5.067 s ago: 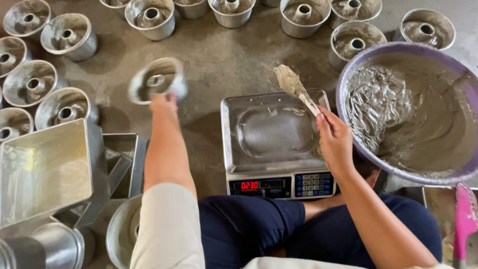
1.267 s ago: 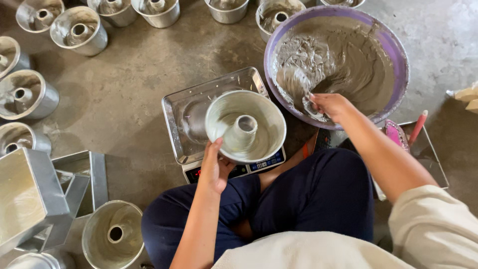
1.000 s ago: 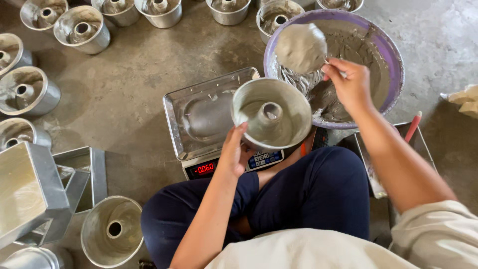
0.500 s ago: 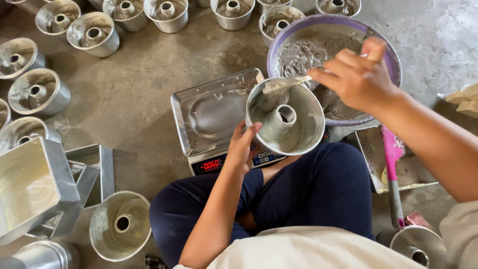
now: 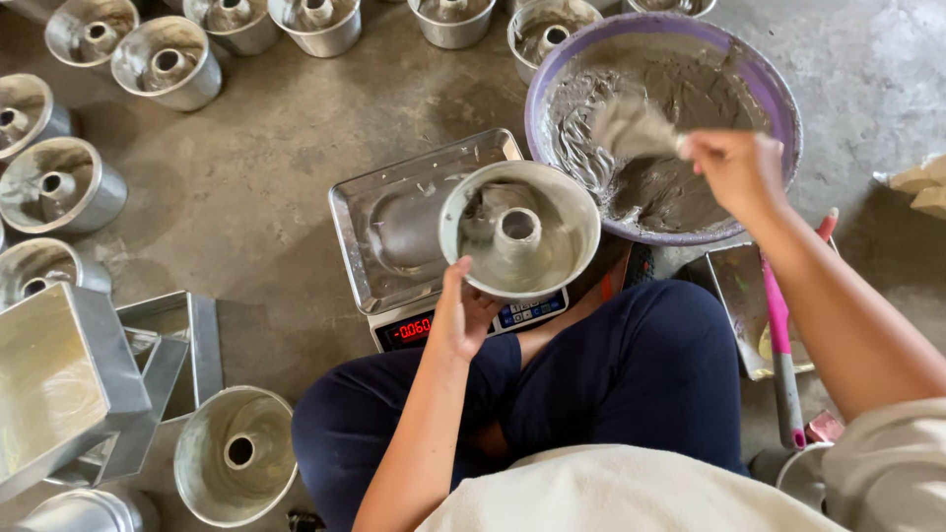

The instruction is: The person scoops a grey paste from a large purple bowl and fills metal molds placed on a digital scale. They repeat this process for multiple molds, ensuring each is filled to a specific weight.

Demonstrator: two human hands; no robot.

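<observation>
My left hand grips the near rim of a round metal tube cake mould, held tilted above a digital scale with a steel tray. Some grey batter lies inside the mould around its centre tube. My right hand holds a batter-coated spatula over a large purple-rimmed bowl of grey batter, just right of the mould.
Several tube moulds stand on the concrete floor at the top and left, some filled. An empty mould and square metal tins lie at the lower left. A pink-handled tool rests on a tray at my right knee.
I took an empty mould from the floor, held it over the scale, and scooped batter into it. The spatula has now moved back over the bowl.
</observation>
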